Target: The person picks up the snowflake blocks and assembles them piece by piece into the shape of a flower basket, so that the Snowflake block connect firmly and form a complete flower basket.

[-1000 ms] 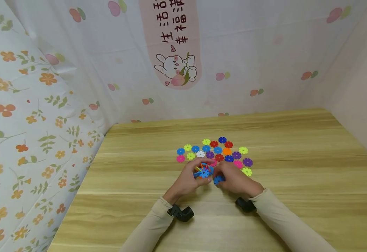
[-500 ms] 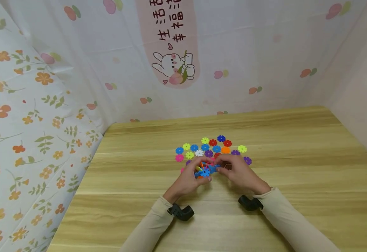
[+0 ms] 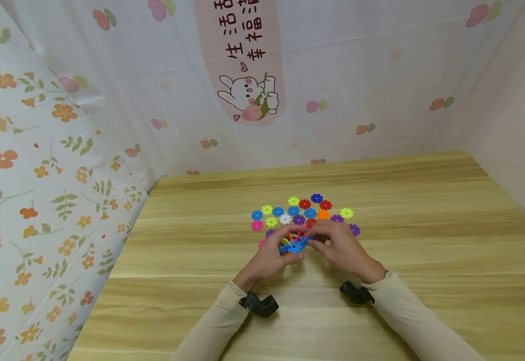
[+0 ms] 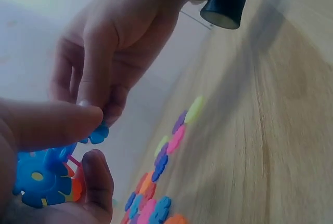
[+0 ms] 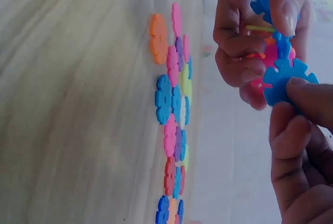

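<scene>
My left hand grips a cluster of interlocked plastic snowflake discs, mostly blue, with some pink, orange and yellow pieces. Between the thumb and fingers of my right hand is a blue snowflake disc, plain to see in the right wrist view. Its notched edge meets another blue disc of the cluster; how deep the slots sit in each other I cannot tell. In the left wrist view, the thumb and a finger frame the cluster, and the fingers cover part of it.
Beyond the hands, loose snowflake discs lie flat on the wooden table, among them a white disc, an orange disc and a dark blue disc. A patterned curtain hangs behind the table.
My right hand has moved up and turned, bringing its blue disc from below right against the cluster. Over the last half second both hands shift only slightly. The left keeps its hold.
</scene>
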A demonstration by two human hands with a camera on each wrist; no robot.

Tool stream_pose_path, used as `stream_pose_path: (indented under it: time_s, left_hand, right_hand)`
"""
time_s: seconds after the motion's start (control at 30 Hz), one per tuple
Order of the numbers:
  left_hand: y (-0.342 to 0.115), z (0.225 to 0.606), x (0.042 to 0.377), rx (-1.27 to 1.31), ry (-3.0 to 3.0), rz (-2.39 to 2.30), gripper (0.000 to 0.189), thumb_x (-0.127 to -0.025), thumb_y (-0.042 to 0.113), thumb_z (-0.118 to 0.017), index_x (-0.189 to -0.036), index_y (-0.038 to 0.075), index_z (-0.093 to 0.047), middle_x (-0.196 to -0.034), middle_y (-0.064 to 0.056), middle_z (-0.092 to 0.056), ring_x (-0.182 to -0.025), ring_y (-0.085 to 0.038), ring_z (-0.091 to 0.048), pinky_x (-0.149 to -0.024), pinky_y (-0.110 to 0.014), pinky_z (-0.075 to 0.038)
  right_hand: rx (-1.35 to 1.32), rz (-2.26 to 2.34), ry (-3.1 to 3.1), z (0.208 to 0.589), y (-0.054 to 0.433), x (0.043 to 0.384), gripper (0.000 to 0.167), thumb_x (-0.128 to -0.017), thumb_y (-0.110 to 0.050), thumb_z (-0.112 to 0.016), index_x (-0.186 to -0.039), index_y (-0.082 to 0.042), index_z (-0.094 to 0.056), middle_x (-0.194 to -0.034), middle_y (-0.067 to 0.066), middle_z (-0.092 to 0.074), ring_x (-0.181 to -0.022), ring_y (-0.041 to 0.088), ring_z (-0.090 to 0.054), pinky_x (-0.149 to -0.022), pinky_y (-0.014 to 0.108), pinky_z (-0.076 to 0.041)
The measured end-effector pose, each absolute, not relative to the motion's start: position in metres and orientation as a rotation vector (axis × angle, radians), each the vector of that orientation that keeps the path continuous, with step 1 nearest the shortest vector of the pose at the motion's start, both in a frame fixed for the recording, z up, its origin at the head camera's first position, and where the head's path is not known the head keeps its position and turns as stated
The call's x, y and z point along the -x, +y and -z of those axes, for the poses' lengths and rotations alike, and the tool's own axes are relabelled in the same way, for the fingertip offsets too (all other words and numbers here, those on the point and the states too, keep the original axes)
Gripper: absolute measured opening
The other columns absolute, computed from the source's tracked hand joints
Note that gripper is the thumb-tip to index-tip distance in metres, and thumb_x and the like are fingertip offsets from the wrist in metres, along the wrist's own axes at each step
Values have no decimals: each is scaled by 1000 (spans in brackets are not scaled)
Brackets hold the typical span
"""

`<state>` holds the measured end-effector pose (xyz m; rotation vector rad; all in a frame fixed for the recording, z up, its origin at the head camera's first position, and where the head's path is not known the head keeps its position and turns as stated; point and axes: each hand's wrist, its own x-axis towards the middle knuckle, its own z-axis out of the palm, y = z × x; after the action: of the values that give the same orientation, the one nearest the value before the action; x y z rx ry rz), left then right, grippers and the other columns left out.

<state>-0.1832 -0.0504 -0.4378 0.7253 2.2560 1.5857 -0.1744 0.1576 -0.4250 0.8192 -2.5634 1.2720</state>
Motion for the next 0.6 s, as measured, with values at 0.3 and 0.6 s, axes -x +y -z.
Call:
stream_pose_path:
  time_s: [0.3,0.6]
  left_hand:
    - [-51,438,181,-707,2208,-1581,53,-91,6,-69,-139,23,-52,-135,0,-54,-134,-21,-43,-111,-56,-30]
    - [-49,437,181,-652,2208,-1579,53,-92,9,-69,-138,28,-53,-136,5,-53,-135,-19,-40,-110,-54,-31]
  right_hand:
    - [-906,-1196,-2550,422,158,173,16,-81,6,-76,-89,-8,-75,-82,-4,-66,-69,6,-52,-59,22,-48]
    - [-923,-1144,-2549,429,157,173,15,-80,4,-78,-87,-8,-75,-80,-4,-64,-68,6,-52,-60,21,-49]
